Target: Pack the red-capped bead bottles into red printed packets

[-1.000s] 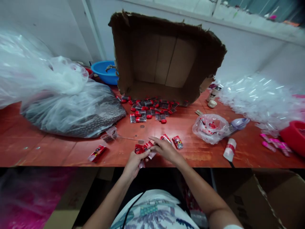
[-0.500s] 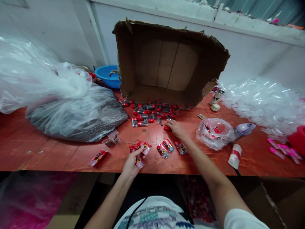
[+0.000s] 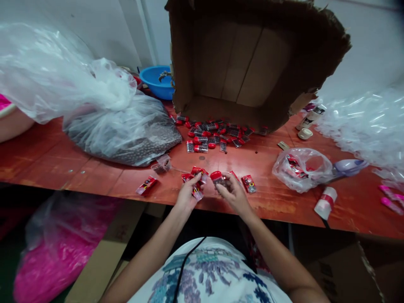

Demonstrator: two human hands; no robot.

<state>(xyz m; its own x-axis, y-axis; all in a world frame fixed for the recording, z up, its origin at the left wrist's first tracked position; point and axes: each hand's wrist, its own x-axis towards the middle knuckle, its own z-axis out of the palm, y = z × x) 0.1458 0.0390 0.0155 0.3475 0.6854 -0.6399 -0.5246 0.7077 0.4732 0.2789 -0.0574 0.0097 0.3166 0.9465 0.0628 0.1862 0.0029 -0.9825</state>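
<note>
My left hand point(image 3: 187, 194) is closed on several small red printed packets point(image 3: 197, 191), fanned out past the thumb. Close to its right, my right hand point(image 3: 235, 193) grips a small clear bottle with a red cap point(image 3: 216, 176), dark beads showing inside. The bottle leans toward the packets, with a slight gap between them. Partly behind the right fingers lies another red packet, and one more packet point(image 3: 249, 184) rests just right of that hand. A red packet point(image 3: 147, 185) lies alone to the left. Many similar red-capped bottles point(image 3: 201, 140) are heaped beyond the hands.
A torn cardboard box point(image 3: 233, 99) lies open toward me behind the heap. On the left sits a plastic bag of dark beads point(image 3: 126, 139), near a blue basin point(image 3: 158, 82). To the right are a small clear bag point(image 3: 302, 168), a white-and-red roll point(image 3: 326, 203) and clear plastic pieces point(image 3: 360, 130).
My right hand has come back from the heap toward my left hand, bringing a red-capped bottle. My left hand still holds its packets. The view has shifted and tilted down.
</note>
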